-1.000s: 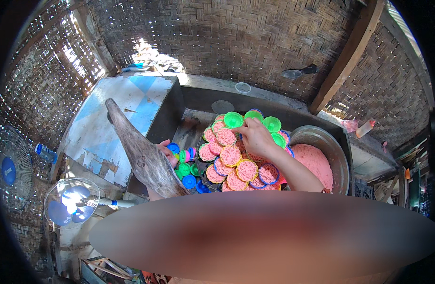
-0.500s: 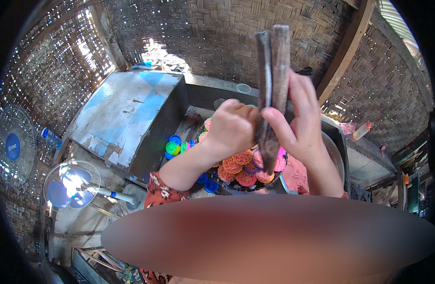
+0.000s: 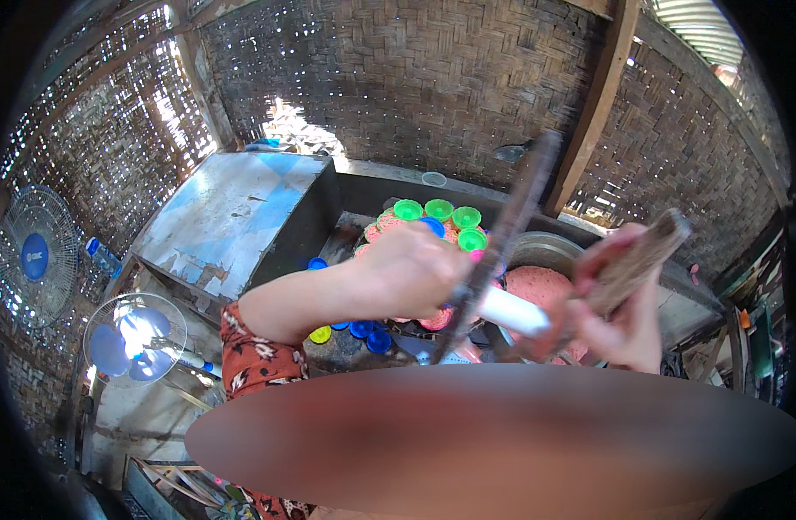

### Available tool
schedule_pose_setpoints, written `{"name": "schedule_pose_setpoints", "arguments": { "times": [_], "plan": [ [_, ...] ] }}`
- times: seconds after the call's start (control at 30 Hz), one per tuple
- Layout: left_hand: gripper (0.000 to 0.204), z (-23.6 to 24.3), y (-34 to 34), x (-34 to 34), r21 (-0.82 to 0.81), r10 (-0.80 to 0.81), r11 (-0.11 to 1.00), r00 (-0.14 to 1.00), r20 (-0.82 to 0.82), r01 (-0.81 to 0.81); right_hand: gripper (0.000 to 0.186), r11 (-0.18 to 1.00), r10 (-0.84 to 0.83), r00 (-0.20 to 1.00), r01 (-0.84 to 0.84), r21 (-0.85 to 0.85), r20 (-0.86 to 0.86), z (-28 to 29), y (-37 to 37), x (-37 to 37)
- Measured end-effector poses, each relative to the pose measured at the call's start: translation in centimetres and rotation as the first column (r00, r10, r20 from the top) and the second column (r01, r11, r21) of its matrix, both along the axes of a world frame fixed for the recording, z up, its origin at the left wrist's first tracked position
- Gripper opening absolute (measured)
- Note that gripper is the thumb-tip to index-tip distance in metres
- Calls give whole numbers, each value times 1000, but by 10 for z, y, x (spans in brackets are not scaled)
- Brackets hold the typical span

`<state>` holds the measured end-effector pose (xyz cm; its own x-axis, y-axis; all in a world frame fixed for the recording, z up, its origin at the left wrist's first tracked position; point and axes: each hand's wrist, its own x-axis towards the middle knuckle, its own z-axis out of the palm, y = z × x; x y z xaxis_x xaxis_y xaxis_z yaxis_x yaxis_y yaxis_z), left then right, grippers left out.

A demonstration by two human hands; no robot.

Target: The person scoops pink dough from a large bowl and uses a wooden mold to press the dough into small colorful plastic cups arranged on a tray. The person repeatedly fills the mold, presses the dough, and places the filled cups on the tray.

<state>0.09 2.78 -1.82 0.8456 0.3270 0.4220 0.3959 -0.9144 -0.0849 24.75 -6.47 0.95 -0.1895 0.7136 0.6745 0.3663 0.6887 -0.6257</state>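
My left hand (image 3: 407, 270) is closed at a long dark strip (image 3: 517, 217), which stands tilted with its upper end to the right. My right hand (image 3: 636, 321) grips a short, thick piece of weathered wood (image 3: 636, 260); both are smeared by motion. Between the strip and my right hand lies a white cylinder (image 3: 512, 312), and which hand bears it I cannot tell. Beneath my left hand are textured pink cakes (image 3: 435, 320), partly hidden. Several green cups (image 3: 407, 210) sit among them. Under my right hand, a metal pot (image 3: 550, 247) contains a soft pink mass (image 3: 537, 284).
A worn blue-and-white box (image 3: 242, 204) stands at left, near two fans, one grey and blue (image 3: 34, 257), one lower (image 3: 138, 336). Blue cups (image 3: 378, 340) lie near the front. A ladle (image 3: 509, 153) is by the woven wall. A blurred oval covers the lower edge.
The two long pieces, side by side in my hands before, are now apart. My right hand has moved right and down with the wood. The white cylinder and green cups now show.
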Motion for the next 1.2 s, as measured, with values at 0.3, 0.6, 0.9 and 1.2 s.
{"name": "schedule_pose_setpoints", "arguments": {
  "times": [0.3,0.6,0.9,1.2],
  "plan": [
    [29,-56,15,-33,-564,193,280,530,826,777,20,665,-147,695,596,450,-704,-30,27,26],
    [25,-79,14,-95,141,126,575,-257,958,806,31,981,64,998,-63,185,1,-86,107,-82],
    [21,-113,-9,-174,281,101,772,-546,831,570,15,992,-129,750,98,84,648,-142,154,-133],
    [26,-123,-2,-183,256,114,816,-578,808,518,13,984,-175,686,91,155,706,-159,165,-153]
  ]
}}
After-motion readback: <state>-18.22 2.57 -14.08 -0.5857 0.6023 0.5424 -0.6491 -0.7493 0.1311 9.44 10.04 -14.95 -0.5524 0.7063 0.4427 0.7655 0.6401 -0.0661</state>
